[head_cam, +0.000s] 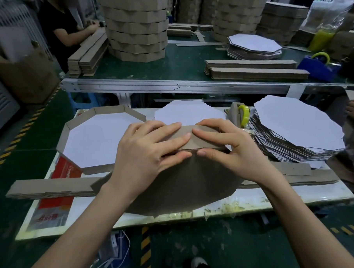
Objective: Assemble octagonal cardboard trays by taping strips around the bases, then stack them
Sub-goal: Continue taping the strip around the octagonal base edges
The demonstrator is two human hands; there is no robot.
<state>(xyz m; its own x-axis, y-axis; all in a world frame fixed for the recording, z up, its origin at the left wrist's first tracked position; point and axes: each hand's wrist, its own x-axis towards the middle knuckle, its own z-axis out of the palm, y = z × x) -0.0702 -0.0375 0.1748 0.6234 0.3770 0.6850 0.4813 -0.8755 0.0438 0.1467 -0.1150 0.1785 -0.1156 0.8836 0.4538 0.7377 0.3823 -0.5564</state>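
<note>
On the worktable (296,195) one finished tray (91,141) sits at ten o'clock. At centre, left hand (150,153) and right hand (229,149) together pinch a strip (192,144) onto a base (184,184). Unused bases (297,124) wait at two o'clock.

base (184,180): brown side up, centre | strip (192,140): along its upper edge | tray (91,141): finished, white inside, left | bases (297,128): stacked, right
</note>
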